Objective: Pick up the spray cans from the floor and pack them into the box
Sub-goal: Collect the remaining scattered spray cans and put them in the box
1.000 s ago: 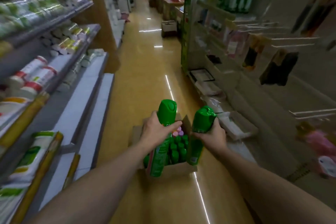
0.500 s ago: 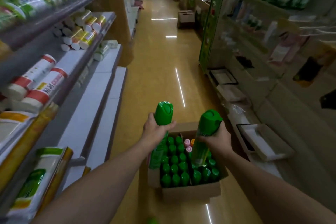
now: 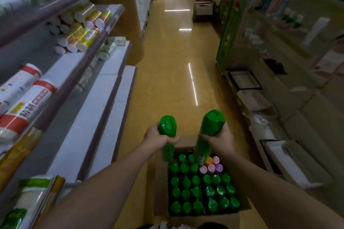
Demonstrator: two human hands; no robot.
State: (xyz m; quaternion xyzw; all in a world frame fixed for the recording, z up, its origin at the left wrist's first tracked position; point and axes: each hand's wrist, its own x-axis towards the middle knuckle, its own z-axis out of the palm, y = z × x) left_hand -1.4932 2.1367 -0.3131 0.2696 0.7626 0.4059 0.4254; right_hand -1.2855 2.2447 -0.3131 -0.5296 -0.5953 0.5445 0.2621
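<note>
Two green spray cans are up in the air over the cardboard box (image 3: 162, 182), one in each hand. The left hand (image 3: 156, 138) has its fingers (image 3: 172, 139) curled around the left can (image 3: 167, 135) just under the cap, thumb side toward the box, so the cap stands clear above the knuckles and the body hangs below the grip over the box's far left corner. The right hand (image 3: 220, 140) wraps the right can (image 3: 206, 134) the same way, at the shoulder below the cap; this can leans a little to the right at the top, and its base points down toward the far edge of the box, close to the packed caps there. Inside the box stand rows of green-capped cans (image 3: 195, 191), around thirty by my count, though blur at the near edge makes an exact tally hard. A small cluster of five pastel caps (image 3: 211, 166), pink, purple and one orange, sits near the far right corner. The box rests on the yellow floor (image 3: 167, 89) of a shop aisle, with shelves of rolled packages (image 3: 78, 29) on the left and a display rack (image 3: 279, 33) on the right. A second cardboard box (image 3: 202, 10) stands farther down the aisle.
</note>
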